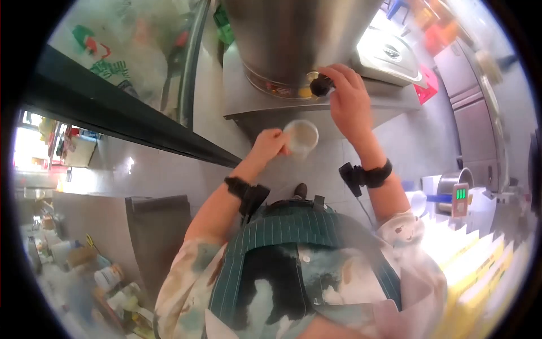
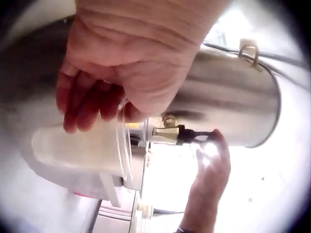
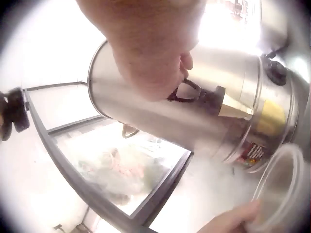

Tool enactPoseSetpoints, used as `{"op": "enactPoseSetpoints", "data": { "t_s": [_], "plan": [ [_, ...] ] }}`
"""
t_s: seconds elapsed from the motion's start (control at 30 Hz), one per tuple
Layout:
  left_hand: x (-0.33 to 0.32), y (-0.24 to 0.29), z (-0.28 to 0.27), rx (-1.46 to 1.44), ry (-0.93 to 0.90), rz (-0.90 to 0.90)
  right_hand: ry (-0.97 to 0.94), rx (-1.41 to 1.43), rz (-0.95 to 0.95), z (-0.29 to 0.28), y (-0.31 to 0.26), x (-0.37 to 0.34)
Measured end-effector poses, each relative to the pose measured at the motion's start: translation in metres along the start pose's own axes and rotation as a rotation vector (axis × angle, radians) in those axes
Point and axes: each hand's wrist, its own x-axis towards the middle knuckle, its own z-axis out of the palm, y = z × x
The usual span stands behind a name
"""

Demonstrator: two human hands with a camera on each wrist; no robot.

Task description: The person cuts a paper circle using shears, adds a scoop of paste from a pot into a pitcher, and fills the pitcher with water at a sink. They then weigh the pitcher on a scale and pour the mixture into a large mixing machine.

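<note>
A large steel drum [image 1: 293,34] with a brass tap [image 2: 166,135] stands on a metal counter. My right hand [image 1: 351,104] grips the tap's black handle [image 3: 197,93], fingers curled round it. Below and left of the tap, my left hand [image 1: 265,146] holds a clear plastic cup [image 1: 302,137] by its rim side. Whitish, cloudy contents show through the cup [image 2: 77,148] in the left wrist view. In the right wrist view the cup [image 3: 282,187] is at the lower right, its rim apart from the tap.
Right of the drum lies a lidded steel tray [image 1: 389,53] on the counter [image 1: 271,107]. A dark-framed glass case [image 1: 141,121] is at the left. Steel cabinets [image 1: 477,121] stand at the right, with a steel pot [image 1: 454,181] nearer me.
</note>
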Motion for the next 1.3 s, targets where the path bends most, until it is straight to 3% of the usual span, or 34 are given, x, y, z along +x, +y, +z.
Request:
{"op": "enactPoseSetpoints", "data": {
  "t_s": [0.2, 0.5, 0.97, 1.3],
  "plan": [
    [0.046, 0.025, 0.023, -0.057, 0.169, 0.016, -0.026, 0.050, 0.048, 0.000, 0.005, -0.011],
    [0.050, 0.042, 0.029, -0.136, 0.136, 0.025, -0.066, 0.067, 0.162, 0.002, 0.005, -0.059],
    [0.067, 0.031, 0.036, -0.207, 0.136, -0.038, -0.079, 0.069, 0.242, -0.004, -0.003, -0.057],
    [0.068, 0.021, 0.033, -0.128, 0.176, -0.021, -0.050, 0.023, 0.170, -0.001, 0.002, -0.053]
  ]
}}
